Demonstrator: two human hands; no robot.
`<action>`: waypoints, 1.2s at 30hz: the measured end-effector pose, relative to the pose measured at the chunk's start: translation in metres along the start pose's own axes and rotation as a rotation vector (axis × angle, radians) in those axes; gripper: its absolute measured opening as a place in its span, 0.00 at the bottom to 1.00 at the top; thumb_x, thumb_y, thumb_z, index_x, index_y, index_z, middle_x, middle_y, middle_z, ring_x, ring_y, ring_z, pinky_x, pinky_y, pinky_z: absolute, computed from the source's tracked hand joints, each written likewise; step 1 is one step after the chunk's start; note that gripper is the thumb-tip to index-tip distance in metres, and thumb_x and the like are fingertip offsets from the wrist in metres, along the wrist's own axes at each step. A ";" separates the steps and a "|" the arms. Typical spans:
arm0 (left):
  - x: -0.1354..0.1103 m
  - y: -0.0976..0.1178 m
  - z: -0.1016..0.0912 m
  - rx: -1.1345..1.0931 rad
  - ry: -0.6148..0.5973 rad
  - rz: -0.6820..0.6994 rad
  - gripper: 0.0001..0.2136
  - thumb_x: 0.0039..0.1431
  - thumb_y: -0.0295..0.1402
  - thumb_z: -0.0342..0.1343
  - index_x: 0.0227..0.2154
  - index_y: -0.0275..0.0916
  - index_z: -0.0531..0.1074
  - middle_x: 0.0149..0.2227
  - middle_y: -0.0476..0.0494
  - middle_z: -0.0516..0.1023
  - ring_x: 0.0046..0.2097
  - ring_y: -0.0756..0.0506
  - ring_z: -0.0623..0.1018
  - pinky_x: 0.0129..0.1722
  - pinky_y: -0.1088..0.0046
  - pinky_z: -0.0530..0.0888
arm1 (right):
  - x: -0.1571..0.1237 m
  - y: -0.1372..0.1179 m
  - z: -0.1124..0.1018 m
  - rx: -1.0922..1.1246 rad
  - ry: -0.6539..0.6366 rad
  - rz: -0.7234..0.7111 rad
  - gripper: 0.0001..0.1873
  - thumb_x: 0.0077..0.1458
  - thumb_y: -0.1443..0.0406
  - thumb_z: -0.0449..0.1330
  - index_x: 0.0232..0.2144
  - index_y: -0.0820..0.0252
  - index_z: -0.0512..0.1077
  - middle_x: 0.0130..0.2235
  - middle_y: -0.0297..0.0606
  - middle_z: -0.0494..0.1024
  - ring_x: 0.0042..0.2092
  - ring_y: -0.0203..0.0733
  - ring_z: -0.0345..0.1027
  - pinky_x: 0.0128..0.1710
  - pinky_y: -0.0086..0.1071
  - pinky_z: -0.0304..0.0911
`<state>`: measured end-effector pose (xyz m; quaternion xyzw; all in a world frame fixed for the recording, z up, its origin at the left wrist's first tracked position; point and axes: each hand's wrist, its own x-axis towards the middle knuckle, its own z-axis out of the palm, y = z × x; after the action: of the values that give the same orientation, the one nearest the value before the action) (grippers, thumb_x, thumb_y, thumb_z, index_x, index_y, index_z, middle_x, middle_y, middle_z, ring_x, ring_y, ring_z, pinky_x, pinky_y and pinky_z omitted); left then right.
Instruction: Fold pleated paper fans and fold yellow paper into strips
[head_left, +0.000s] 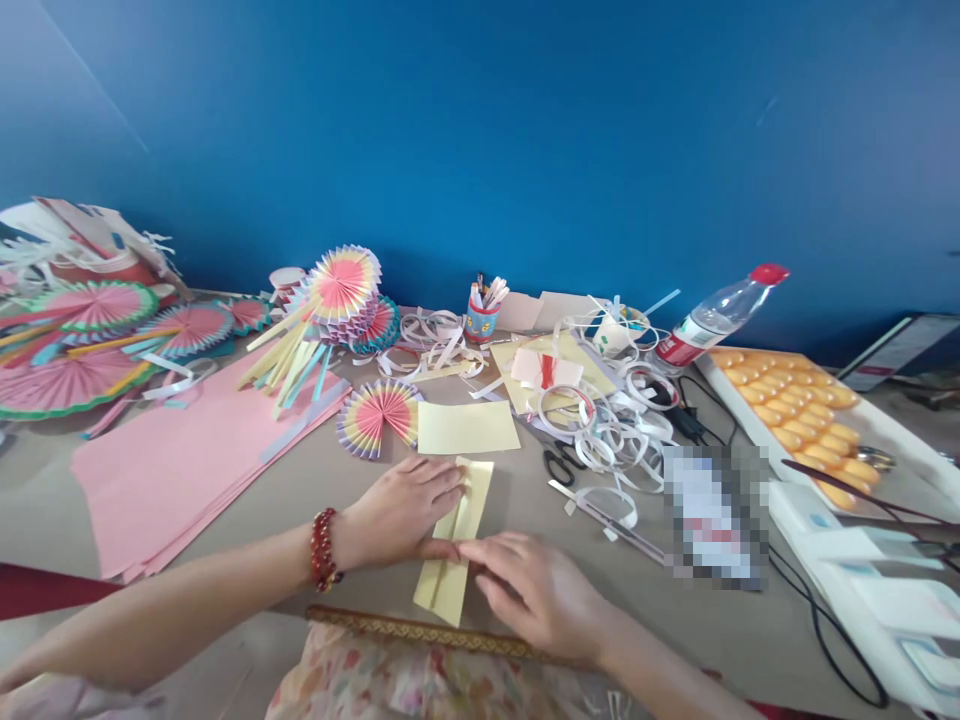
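Observation:
A pale yellow strip of paper (474, 515) with lengthwise folds lies on the table in front of me. My left hand (401, 505) rests flat across its left side, fingers stretched out and pressing on it, a red bead bracelet at the wrist. From the right, my right hand (536, 590) touches the strip with its fingertips; the fingers are slightly bent and apart. Just beyond is a flat yellow paper rectangle (469, 428). A pleated paper rosette (381, 418) in pink, yellow and lilac lies left of that.
Pink sheets (180, 460) are stacked left, beside several pleated paper fans (97, 300). Curled white strips (622, 440), black scissors (562, 463) and a utility knife (611, 525) lie right. Farther off stand a pen cup (482, 320), a tilted bottle (712, 320) and a power strip (847, 580).

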<state>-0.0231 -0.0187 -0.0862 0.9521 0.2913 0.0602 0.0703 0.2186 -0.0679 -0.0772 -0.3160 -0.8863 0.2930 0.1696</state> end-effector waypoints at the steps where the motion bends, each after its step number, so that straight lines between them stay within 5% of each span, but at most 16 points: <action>1: 0.003 -0.004 0.000 -0.025 -0.006 0.038 0.36 0.60 0.59 0.46 0.60 0.34 0.64 0.63 0.32 0.66 0.65 0.36 0.62 0.64 0.56 0.55 | 0.003 0.005 -0.004 -0.048 0.035 0.003 0.18 0.59 0.72 0.51 0.50 0.56 0.69 0.41 0.39 0.79 0.41 0.42 0.71 0.40 0.33 0.68; 6: 0.011 -0.027 -0.005 -0.091 -0.048 0.221 0.33 0.63 0.54 0.47 0.63 0.37 0.58 0.64 0.35 0.64 0.67 0.39 0.60 0.67 0.56 0.45 | 0.019 0.036 -0.015 -0.472 0.153 -0.033 0.17 0.58 0.72 0.55 0.50 0.58 0.71 0.55 0.46 0.72 0.55 0.50 0.63 0.53 0.44 0.63; 9: 0.010 -0.028 -0.009 -0.072 -0.043 0.236 0.28 0.65 0.52 0.46 0.61 0.39 0.62 0.64 0.35 0.65 0.66 0.39 0.61 0.66 0.55 0.48 | 0.030 0.047 -0.007 -0.572 0.140 -0.179 0.10 0.62 0.72 0.53 0.40 0.60 0.73 0.45 0.43 0.76 0.48 0.46 0.65 0.53 0.42 0.62; 14: -0.004 -0.002 -0.008 0.032 0.025 -0.009 0.23 0.60 0.52 0.54 0.44 0.37 0.73 0.50 0.35 0.74 0.52 0.36 0.72 0.52 0.58 0.66 | 0.033 0.044 0.005 -0.701 0.125 -0.151 0.09 0.62 0.72 0.54 0.32 0.61 0.73 0.32 0.39 0.74 0.37 0.44 0.64 0.43 0.39 0.63; 16: -0.012 0.006 -0.003 0.110 0.035 -0.043 0.09 0.66 0.37 0.53 0.39 0.37 0.73 0.41 0.39 0.76 0.45 0.40 0.74 0.44 0.62 0.68 | 0.029 0.040 0.007 -0.676 0.140 -0.125 0.09 0.62 0.72 0.54 0.31 0.60 0.73 0.31 0.38 0.73 0.37 0.44 0.65 0.43 0.39 0.63; 19: -0.023 0.004 0.004 0.144 0.095 -0.030 0.07 0.67 0.27 0.49 0.39 0.37 0.73 0.38 0.41 0.76 0.41 0.43 0.74 0.40 0.65 0.69 | 0.019 0.036 0.005 -0.554 0.188 -0.070 0.07 0.63 0.69 0.56 0.34 0.59 0.74 0.36 0.39 0.76 0.42 0.44 0.67 0.44 0.37 0.62; 24: -0.037 -0.012 0.012 0.101 0.238 0.030 0.12 0.69 0.25 0.44 0.47 0.37 0.73 0.47 0.40 0.78 0.49 0.44 0.74 0.48 0.64 0.72 | 0.009 0.038 -0.006 -0.397 0.215 -0.025 0.06 0.63 0.67 0.57 0.36 0.56 0.75 0.45 0.41 0.76 0.47 0.44 0.67 0.45 0.37 0.64; 30: -0.039 -0.017 0.015 0.093 0.218 0.036 0.13 0.69 0.26 0.46 0.49 0.37 0.72 0.52 0.39 0.78 0.53 0.43 0.75 0.49 0.63 0.74 | 0.019 0.040 -0.013 -0.407 0.096 -0.146 0.08 0.63 0.70 0.54 0.37 0.58 0.74 0.43 0.41 0.78 0.45 0.44 0.68 0.46 0.39 0.63; 36: -0.044 -0.017 0.008 -0.065 0.226 -0.073 0.11 0.69 0.31 0.47 0.43 0.39 0.75 0.43 0.41 0.79 0.45 0.45 0.77 0.46 0.66 0.75 | 0.018 0.041 -0.007 -0.275 0.123 -0.045 0.09 0.65 0.66 0.54 0.35 0.57 0.73 0.41 0.39 0.79 0.43 0.41 0.69 0.44 0.34 0.64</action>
<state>-0.0675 -0.0302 -0.1005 0.9253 0.3298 0.1739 0.0698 0.2276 -0.0274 -0.0957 -0.3337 -0.9128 0.1450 0.1854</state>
